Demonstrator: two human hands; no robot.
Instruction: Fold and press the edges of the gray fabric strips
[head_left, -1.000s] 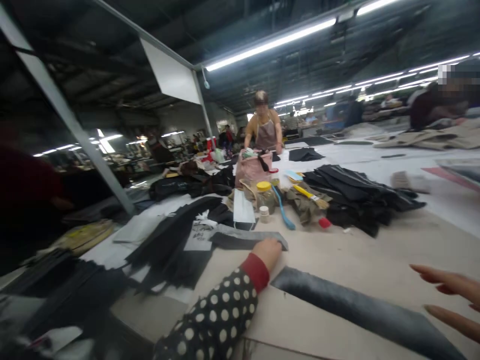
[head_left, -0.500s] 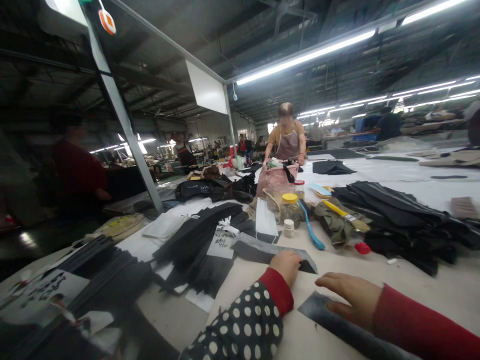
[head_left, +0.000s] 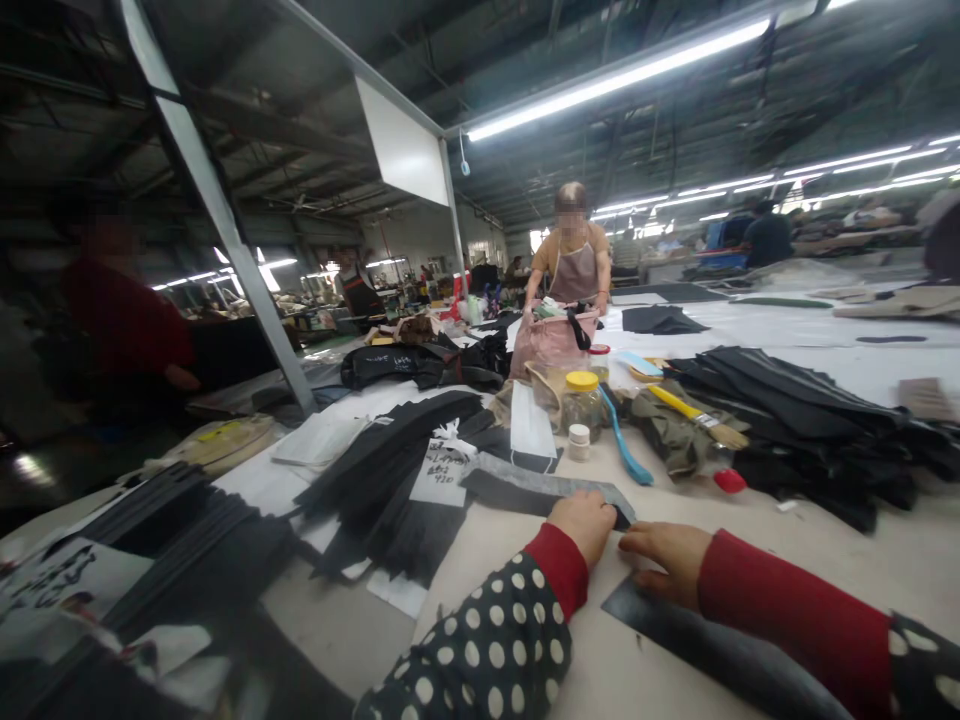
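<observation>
A dark fabric strip with a grey band (head_left: 517, 480) lies across the pale tabletop. My left hand (head_left: 583, 524) has its fingers curled down on the strip's right end, the fingertips partly hidden. My right hand (head_left: 667, 555) is just to the right, fingers pointing left toward that same end, thumb apart and nothing seen in it. A second dark grey strip (head_left: 720, 645) runs out beneath my right hand and forearm toward the lower right.
Stacked black pieces (head_left: 405, 480) with a handwritten paper label (head_left: 439, 475) lie left. Beyond the strip are a face mask (head_left: 531, 425), white bottle (head_left: 578, 442), yellow-lidded jar (head_left: 581, 405), blue-handled tool (head_left: 626, 445) and paintbrush (head_left: 694, 415). A person (head_left: 571, 250) stands across the table by a pink bag (head_left: 551, 345).
My right hand has moved left, closer to my left hand and the strip's end. My left hand stays on the strip. The camera view has shifted slightly.
</observation>
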